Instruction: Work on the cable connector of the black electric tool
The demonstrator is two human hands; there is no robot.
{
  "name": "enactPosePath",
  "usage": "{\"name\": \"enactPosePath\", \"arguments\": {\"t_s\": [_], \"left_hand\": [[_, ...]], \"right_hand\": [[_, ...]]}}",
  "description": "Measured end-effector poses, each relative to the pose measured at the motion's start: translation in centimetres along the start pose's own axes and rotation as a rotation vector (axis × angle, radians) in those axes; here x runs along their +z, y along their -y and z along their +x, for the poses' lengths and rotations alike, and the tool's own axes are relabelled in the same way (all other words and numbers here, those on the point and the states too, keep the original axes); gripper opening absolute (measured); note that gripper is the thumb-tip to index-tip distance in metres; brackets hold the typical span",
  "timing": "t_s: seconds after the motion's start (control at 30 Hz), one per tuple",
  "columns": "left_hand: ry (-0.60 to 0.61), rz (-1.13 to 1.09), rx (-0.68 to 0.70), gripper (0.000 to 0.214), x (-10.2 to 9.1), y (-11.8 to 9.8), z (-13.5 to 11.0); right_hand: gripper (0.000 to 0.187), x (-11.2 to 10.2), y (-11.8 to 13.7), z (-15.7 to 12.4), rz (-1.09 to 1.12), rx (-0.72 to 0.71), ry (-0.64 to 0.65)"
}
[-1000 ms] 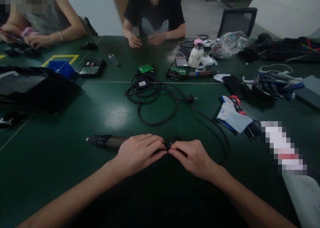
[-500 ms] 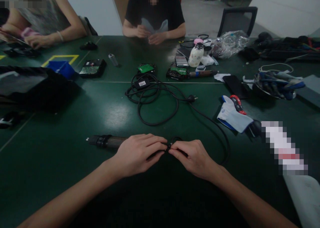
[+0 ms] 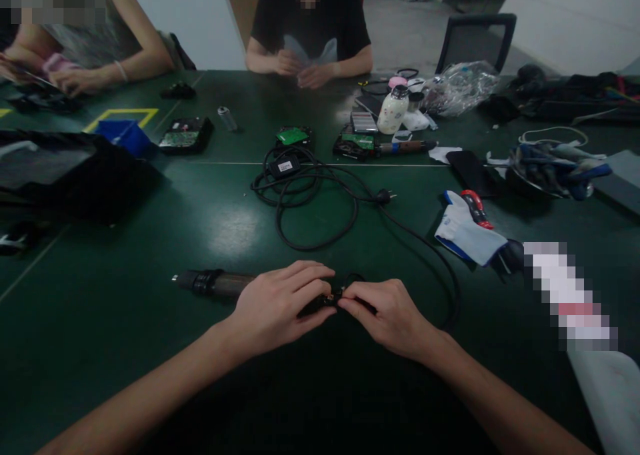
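A dark cylindrical tool lies on the green table in front of me, tip pointing left. My left hand is closed around its right end. My right hand pinches the black cable where it meets the tool's end, fingertips almost touching those of the left hand. The cable runs from there in an arc to the right and back to a loose coil at the table's middle, with a plug lying beside it.
Two other people sit at the far side, hands on the table. Circuit boards, a white bottle, a phone, a white glove with a red-handled tool, a blue bin and a black bag lie around.
My left index finger has lifted and shifted slightly over the tool's end. The person opposite has drawn both hands together near the chest.
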State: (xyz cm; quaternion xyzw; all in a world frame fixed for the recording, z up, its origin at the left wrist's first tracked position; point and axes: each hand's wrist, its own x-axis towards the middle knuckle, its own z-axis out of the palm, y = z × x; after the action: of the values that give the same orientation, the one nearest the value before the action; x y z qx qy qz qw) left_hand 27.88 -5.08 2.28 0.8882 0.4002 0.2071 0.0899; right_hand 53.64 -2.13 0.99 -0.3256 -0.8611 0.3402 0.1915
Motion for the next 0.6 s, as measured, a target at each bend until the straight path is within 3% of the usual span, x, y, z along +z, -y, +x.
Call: {"name": "enactPosePath", "arguments": {"t_s": [0.27,0.4,0.6], "left_hand": [[-0.017,0.018,0.009,0.017,-0.02,0.23,0.12],[0.035,-0.009,0.037,0.021,-0.21,0.07,0.15],[-0.017,0.049,0.009,0.015,0.18,-0.03,0.13]], "right_hand": [[0.025,-0.19,0.2,0.05,-0.002,0.003,0.004],[0.026,-0.18,0.13,0.06,-0.007,-0.003,0.003],[0.025,0.03,-0.04,0.01,-0.022,-0.011,-0.003]]}}
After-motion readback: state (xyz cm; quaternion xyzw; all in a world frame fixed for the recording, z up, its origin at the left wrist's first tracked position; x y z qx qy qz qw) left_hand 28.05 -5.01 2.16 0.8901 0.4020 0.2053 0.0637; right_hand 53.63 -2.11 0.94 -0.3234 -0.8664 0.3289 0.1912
